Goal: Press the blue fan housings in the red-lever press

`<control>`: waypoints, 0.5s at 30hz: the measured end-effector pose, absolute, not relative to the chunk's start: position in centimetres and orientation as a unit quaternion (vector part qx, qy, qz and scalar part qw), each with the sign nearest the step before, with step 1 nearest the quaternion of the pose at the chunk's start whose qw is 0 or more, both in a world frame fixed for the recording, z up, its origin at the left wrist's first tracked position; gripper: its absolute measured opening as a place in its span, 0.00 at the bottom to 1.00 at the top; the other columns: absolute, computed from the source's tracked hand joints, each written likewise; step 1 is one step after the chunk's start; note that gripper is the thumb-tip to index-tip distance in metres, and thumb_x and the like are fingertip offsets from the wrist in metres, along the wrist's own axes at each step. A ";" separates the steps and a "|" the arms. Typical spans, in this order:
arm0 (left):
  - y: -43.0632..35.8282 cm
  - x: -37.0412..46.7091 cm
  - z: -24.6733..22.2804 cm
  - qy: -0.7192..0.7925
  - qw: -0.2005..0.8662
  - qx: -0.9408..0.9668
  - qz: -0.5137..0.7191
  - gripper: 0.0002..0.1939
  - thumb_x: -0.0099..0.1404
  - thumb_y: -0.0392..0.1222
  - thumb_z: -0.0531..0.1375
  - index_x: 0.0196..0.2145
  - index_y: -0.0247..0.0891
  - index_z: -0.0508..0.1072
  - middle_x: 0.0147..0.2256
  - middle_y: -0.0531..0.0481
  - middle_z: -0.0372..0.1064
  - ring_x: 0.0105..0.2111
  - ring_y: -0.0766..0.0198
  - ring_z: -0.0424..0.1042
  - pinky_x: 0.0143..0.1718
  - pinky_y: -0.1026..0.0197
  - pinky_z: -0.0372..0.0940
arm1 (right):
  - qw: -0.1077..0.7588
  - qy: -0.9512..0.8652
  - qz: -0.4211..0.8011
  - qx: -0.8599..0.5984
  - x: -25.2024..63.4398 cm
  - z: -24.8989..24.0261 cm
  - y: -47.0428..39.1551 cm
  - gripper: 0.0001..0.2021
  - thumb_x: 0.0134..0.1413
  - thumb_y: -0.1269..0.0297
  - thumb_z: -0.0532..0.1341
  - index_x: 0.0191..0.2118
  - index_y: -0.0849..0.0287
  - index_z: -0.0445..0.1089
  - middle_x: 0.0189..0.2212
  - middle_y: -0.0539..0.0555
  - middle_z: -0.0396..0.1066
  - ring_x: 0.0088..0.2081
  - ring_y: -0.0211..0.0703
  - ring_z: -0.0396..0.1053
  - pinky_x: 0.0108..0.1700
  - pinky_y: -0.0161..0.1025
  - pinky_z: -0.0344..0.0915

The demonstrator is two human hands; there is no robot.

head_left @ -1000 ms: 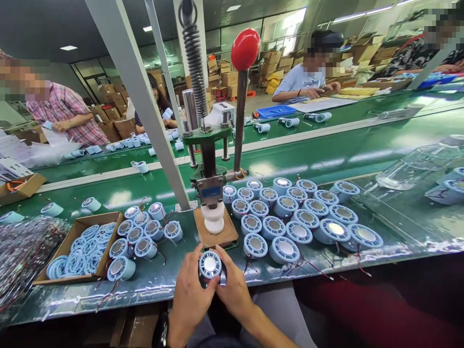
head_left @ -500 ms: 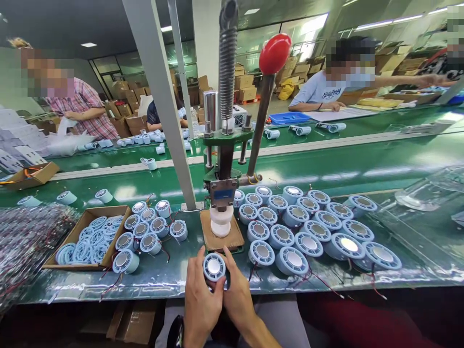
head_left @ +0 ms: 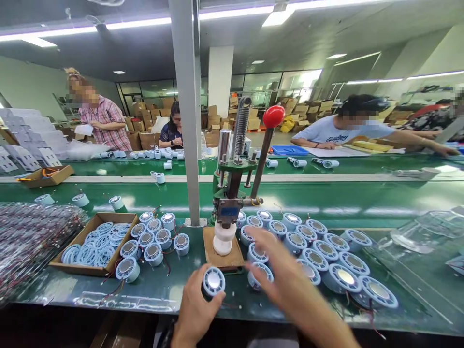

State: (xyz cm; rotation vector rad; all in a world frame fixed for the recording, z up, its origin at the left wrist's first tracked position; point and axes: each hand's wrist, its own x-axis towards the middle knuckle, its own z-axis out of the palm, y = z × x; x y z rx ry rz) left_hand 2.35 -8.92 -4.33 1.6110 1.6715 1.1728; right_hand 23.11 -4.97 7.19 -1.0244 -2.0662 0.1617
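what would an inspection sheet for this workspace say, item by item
Surface: glossy green bench; hand press stands on it.
Parts: light-blue round part in left hand; similar parts grouped either side of the press.
Clutter: carton of light-blue rings; tangled heap at far left.
Hands: left grips its part; right hand, blurred, at the right group, contact unclear.
Cables: thin wires trail from several parts.
Surroundings: co-workers and cardboard boxes beyond.

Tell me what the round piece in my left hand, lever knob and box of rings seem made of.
Round piece in your left hand: probably smooth light-blue plastic, by its even color; its reflective center disc looks like polished metal. Lever knob: likely glossy red plastic, given its highlight. Box: likely cardboard, by its matte brown walls.
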 end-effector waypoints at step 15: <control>1.7 4.9 -1.3 0.527 0.350 0.601 0.489 0.25 0.52 0.34 0.69 0.49 0.36 0.74 0.44 0.45 0.78 0.43 0.57 0.76 0.47 0.58 0.69 | 0.647 -0.671 -0.023 -0.361 19.9 26.4 12.6 0.09 0.59 0.71 0.51 0.29 0.60 0.65 0.22 0.46 0.67 0.19 0.33 0.67 0.38 0.39 0.69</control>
